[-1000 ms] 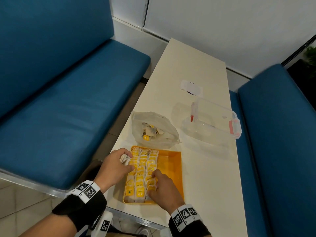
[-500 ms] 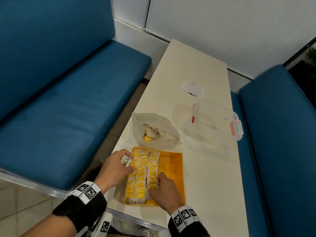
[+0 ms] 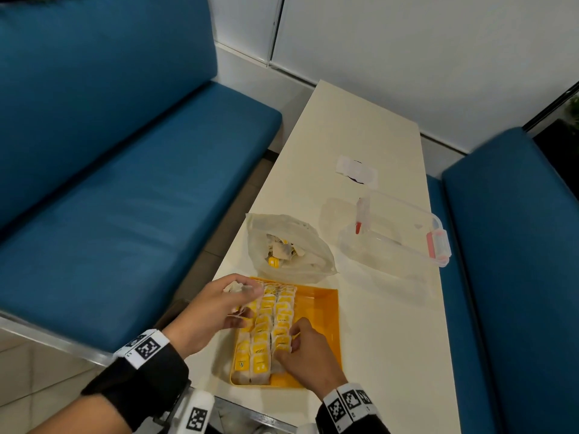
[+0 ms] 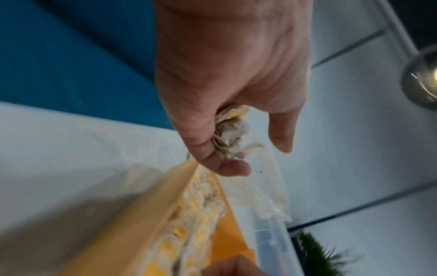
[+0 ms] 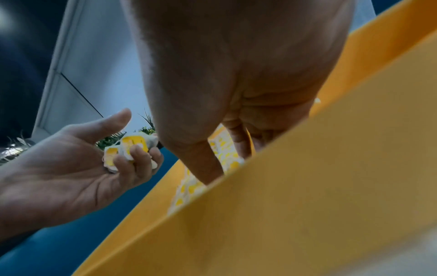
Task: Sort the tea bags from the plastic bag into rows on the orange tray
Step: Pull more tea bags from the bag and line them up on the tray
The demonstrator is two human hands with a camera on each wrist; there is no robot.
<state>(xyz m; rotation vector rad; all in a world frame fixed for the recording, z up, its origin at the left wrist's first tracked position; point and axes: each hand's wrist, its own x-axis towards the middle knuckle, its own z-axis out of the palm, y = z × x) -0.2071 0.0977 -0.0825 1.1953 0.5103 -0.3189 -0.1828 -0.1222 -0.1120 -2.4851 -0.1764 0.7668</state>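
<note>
**Tea bags could slip or mess up the rows**

The tea bags [image 3: 266, 327] lie in neat rows on the left side of the orange tray [image 3: 322, 311]. The right side of the tray is bare. More tea bags wait inside the plastic bag [image 3: 288, 245], which sits just behind the tray on the white table [image 3: 391, 339].

The left hand [image 3: 216, 311] is over the left edge of the tray. Its fingers are curled round a small bunch of tea bags [image 4: 232, 134]. The thumb sticks out to the side, so the hold looks a bit loose. I think one bag could drop out and land on the rows, or fall off the table edge, which is very near.

The right hand [image 3: 308, 352] is down in the tray at the near end of the rows. Its fingers [image 5: 238, 138] are bent and press on the tea bags there. I cannot tell if it pinches one or only pushes it flat.

The bags are light, and some have thin strings. If the right hand lifts fast, a string could catch and pull the bags next to it out of line. A bump on the tray could slide it toward the table edge, because it sits close to it.

A clear box [image 3: 398, 236] stands well apart on the right.
</note>
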